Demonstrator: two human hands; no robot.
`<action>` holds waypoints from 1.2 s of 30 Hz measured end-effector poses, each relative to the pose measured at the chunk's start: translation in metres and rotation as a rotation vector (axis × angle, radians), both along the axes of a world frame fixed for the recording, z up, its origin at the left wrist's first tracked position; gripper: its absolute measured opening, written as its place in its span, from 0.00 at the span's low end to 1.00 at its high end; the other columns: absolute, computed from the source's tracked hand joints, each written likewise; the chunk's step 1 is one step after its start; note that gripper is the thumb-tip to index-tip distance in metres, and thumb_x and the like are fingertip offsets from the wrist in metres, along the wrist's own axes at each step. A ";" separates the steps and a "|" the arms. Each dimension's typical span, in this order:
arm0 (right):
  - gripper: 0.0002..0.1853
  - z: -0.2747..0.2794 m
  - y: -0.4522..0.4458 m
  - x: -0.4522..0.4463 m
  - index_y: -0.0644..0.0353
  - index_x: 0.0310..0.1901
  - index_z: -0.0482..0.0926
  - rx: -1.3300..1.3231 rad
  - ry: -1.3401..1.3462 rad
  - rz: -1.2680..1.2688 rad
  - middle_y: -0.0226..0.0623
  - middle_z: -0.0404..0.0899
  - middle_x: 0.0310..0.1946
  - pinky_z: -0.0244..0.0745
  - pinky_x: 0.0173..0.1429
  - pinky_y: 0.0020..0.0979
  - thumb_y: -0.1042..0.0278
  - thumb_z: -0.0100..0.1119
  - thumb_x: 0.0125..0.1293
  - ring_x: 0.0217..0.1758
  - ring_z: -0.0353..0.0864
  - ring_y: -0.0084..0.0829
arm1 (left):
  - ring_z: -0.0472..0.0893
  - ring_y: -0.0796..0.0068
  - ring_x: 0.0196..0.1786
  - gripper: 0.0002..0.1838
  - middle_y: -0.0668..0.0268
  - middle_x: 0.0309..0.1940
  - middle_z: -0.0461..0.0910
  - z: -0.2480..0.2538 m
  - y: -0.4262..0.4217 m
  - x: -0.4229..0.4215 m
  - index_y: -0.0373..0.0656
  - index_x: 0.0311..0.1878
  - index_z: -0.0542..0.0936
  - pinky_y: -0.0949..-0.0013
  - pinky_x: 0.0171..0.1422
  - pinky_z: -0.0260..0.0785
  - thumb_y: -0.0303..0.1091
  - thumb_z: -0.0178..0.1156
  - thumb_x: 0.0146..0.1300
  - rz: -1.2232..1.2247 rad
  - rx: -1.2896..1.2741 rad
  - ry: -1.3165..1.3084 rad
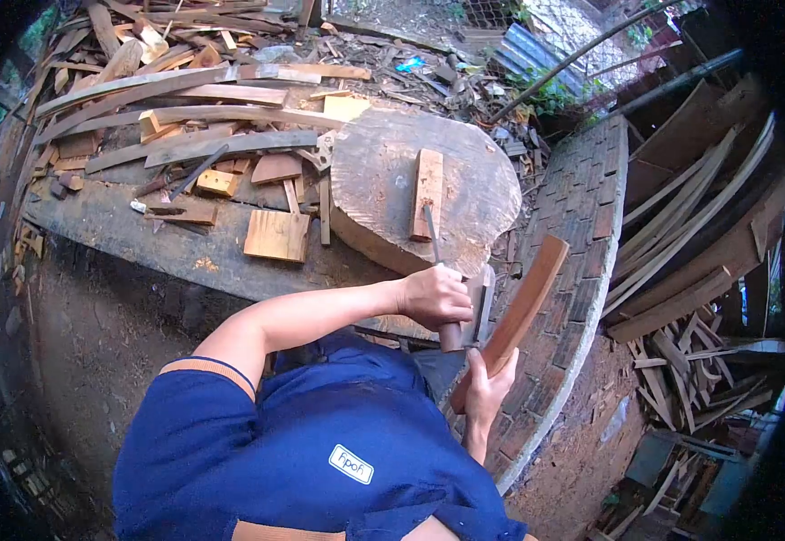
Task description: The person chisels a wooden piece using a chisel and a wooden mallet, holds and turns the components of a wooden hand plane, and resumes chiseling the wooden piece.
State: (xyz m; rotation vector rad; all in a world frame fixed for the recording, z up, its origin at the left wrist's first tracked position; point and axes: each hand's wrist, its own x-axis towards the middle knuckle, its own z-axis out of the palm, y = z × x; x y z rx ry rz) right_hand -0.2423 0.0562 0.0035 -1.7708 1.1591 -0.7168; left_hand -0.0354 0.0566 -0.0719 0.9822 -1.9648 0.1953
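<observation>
A small reddish wooden block lies lengthwise on the round chopping stump, with a rough notch near its middle. My left hand is closed round the handle of a chisel, whose tip touches the block at the notch. To the right and lower, my right hand grips a long reddish-brown wooden bar, which slants up and away beside the stump. A metal blade-like piece shows between the two hands; what holds it is hidden.
A plank bench on the left bears a square wooden block, small offcuts and tools. Long curved strips are piled behind it. A curved brick ledge runs along the right, with stacked boards beyond.
</observation>
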 end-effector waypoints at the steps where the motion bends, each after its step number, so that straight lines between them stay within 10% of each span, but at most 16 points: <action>1: 0.21 0.014 0.006 0.005 0.62 0.48 0.67 0.155 -0.010 -0.054 0.32 0.70 0.29 0.69 0.28 0.27 0.68 0.65 0.58 0.25 0.72 0.25 | 0.74 0.73 0.25 0.10 0.73 0.19 0.68 0.011 0.000 0.003 0.51 0.23 0.72 0.67 0.29 0.66 0.39 0.65 0.43 0.033 -0.014 0.045; 5: 0.20 0.005 0.008 -0.001 0.61 0.47 0.67 0.195 -0.040 -0.099 0.31 0.69 0.28 0.69 0.24 0.27 0.67 0.65 0.58 0.23 0.73 0.24 | 0.77 0.63 0.24 0.09 0.65 0.20 0.75 0.059 -0.019 0.026 0.46 0.23 0.74 0.64 0.30 0.70 0.30 0.67 0.44 0.252 -0.061 0.556; 8: 0.20 0.000 0.010 -0.004 0.61 0.47 0.67 0.196 -0.037 -0.112 0.31 0.69 0.28 0.70 0.24 0.27 0.67 0.64 0.58 0.22 0.72 0.23 | 0.75 0.81 0.24 0.08 0.69 0.22 0.79 0.099 -0.032 0.066 0.40 0.29 0.79 0.71 0.28 0.68 0.33 0.67 0.54 0.258 0.147 0.934; 14: 0.19 -0.006 0.013 -0.006 0.61 0.46 0.67 0.223 -0.013 -0.101 0.30 0.68 0.25 0.67 0.24 0.26 0.68 0.65 0.59 0.20 0.70 0.22 | 0.84 0.57 0.29 0.19 0.58 0.23 0.82 0.080 -0.045 0.134 0.41 0.32 0.82 0.59 0.38 0.78 0.50 0.63 0.54 0.764 0.461 0.683; 16: 0.19 -0.002 0.013 -0.005 0.61 0.46 0.67 0.220 0.016 -0.114 0.30 0.69 0.24 0.67 0.24 0.27 0.67 0.65 0.58 0.20 0.70 0.23 | 0.82 0.52 0.47 0.29 0.51 0.44 0.81 0.057 -0.043 0.141 0.40 0.44 0.81 0.54 0.53 0.75 0.58 0.65 0.52 0.900 0.683 0.437; 21: 0.18 0.007 0.008 0.001 0.62 0.44 0.69 0.167 0.123 -0.127 0.34 0.73 0.27 0.70 0.33 0.30 0.66 0.66 0.58 0.27 0.72 0.26 | 0.78 0.47 0.54 0.44 0.52 0.56 0.73 0.010 -0.035 0.117 0.38 0.57 0.70 0.49 0.56 0.72 0.68 0.62 0.50 1.027 0.963 0.323; 32: 0.19 -0.002 0.021 -0.004 0.62 0.49 0.68 0.262 0.120 -0.211 0.31 0.71 0.25 0.69 0.25 0.28 0.69 0.65 0.60 0.20 0.72 0.23 | 0.78 0.53 0.55 0.38 0.57 0.54 0.74 0.001 -0.046 0.110 0.43 0.56 0.71 0.51 0.55 0.72 0.56 0.65 0.45 1.016 1.018 0.346; 36: 0.23 -0.016 0.016 0.001 0.64 0.51 0.69 0.366 0.161 -0.210 0.35 0.72 0.34 0.69 0.44 0.32 0.68 0.66 0.57 0.37 0.71 0.30 | 0.80 0.53 0.51 0.36 0.54 0.47 0.79 0.008 -0.052 0.109 0.46 0.55 0.73 0.50 0.52 0.72 0.51 0.66 0.41 0.974 1.134 0.273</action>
